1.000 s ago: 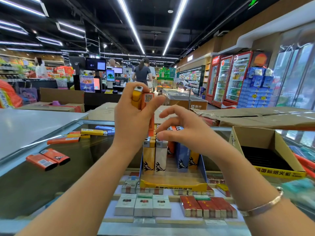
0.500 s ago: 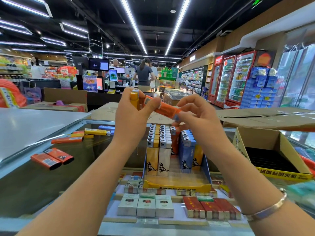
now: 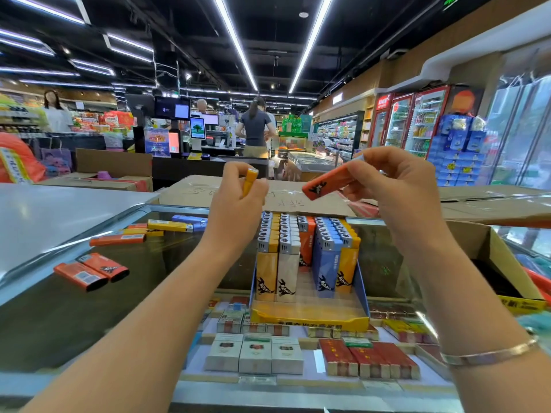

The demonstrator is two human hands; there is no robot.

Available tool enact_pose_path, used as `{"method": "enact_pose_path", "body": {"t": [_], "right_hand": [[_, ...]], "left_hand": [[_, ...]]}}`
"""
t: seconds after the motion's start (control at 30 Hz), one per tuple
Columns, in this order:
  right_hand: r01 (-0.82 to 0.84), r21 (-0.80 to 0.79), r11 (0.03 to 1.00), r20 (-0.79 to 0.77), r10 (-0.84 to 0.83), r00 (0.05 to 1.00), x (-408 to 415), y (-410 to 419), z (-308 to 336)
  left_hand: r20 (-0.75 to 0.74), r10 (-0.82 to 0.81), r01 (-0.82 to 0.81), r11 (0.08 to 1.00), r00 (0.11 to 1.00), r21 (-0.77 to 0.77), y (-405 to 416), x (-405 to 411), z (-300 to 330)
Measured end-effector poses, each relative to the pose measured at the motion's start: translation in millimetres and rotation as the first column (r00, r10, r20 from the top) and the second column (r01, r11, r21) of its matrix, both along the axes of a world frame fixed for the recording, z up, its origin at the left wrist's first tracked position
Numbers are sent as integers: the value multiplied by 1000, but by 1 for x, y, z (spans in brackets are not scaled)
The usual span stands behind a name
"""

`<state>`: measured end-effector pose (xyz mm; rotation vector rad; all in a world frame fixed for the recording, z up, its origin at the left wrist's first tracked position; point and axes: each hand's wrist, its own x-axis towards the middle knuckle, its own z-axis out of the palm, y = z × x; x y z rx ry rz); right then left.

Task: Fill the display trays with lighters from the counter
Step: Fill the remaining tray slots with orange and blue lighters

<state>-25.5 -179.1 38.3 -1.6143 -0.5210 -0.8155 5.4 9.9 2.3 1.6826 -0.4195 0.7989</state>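
a: start wide. what's on the glass counter [image 3: 89, 308]?

b: the display tray [image 3: 310, 318] stands in the middle, just ahead of both arms. its rows hold upright lighters, yellow, white, orange, blue, yellow. the orange row looks shorter at the front, so there's room there. loose lighters [image 3: 92, 271] lie to the left, well apart from the tray, with more further back.

a: which step is this, then?

b: i'd say sorting a handful, about to slot one in. each hand has one lighter, both raised above the tray.

a: the hands?

b: the right hand [image 3: 396, 186] pinches an orange lighter [image 3: 329, 183] by its top end, body slanting down-left, free of the tray. the left hand [image 3: 238, 198] is curled round a yellow lighter [image 3: 250, 180], only its top poking out.

a: and the next move?

b: probably turn the orange one upright, metal head up, and lower it into the orange row's front gap without knocking its neighbours. the yellow one would then go to a yellow row.
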Motion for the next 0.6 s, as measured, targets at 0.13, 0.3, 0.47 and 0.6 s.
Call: {"method": "enact_pose_path", "body": {"t": [0.13, 0.3, 0.47, 0.6], "right_hand": [[119, -252, 960, 58, -108, 993, 4, 9, -8], [224, -521, 823, 72, -219, 973, 10, 21, -19], [150, -704, 694, -31, -242, 970, 17, 30, -29], [182, -718, 672, -37, -298, 954, 20, 30, -29]], "left_hand": [[-49, -56, 53, 996, 997, -71, 0, -1, 0], [-36, -12, 12, 1000, 999, 17, -4, -2, -4], [-29, -2, 3, 1000, 1000, 28, -3, -2, -3], [-15, -5, 6, 1000, 1000, 24, -3, -2, -3]]}}
